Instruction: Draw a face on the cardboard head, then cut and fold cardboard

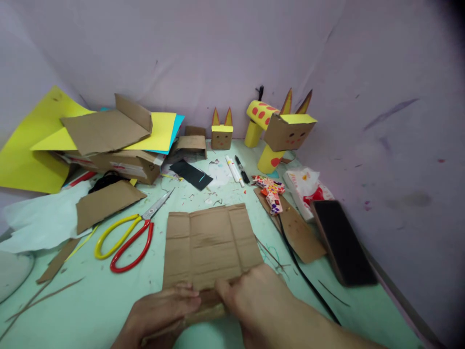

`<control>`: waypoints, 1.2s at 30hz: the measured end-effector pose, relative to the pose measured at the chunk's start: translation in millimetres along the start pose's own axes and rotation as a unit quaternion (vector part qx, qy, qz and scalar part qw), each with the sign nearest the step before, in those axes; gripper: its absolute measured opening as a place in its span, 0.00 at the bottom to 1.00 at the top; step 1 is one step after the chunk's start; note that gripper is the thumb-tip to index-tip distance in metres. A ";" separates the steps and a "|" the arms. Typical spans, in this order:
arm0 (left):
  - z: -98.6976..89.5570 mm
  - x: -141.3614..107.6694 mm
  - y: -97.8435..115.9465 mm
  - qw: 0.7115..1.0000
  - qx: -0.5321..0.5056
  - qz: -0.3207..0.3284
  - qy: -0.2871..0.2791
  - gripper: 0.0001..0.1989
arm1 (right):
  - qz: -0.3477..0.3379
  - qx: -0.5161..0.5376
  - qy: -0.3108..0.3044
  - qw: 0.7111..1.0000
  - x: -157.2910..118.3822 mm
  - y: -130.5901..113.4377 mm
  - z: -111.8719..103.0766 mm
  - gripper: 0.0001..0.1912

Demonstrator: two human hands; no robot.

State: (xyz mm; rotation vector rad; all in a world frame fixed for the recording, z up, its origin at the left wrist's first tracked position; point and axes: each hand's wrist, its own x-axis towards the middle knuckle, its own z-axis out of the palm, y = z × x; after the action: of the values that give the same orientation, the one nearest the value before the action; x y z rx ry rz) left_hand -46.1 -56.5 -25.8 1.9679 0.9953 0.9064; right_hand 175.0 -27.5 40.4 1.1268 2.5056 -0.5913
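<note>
A piece of brown cardboard (214, 237) with crease lines lies in front of me, its near edge bent up. My left hand (163, 310) grips that near edge on the left, fingers lying along the fold. On the right side of the same edge, my right hand (250, 293) is closed, its thumb pressing on the fold. Parts of both hands' fingers are hidden under the cardboard. Scissors (140, 230) with one yellow and one red handle rest partly open, left of the cardboard.
To the right are a phone (343, 242), a cardboard strip (300, 230), a glue gun (274, 194) and a tissue pack (305, 191). Behind stand a cardboard animal (290, 133), a small eared box (221, 138) and markers (236, 169). Yellow sheets (36, 150) and a cardboard box (123, 165) are left.
</note>
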 end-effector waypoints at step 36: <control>18.6 10.6 31.2 0.877 0.454 0.157 0.006 0.13 | -0.093 -0.022 0.387 0.917 -10.6 12.6 60.1 0.17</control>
State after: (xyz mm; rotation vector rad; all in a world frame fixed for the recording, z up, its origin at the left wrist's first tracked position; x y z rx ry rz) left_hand -15.5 -66.1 -5.7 2.9827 1.2685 0.6497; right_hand 199.0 -56.3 -9.4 1.2936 3.2974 -0.1212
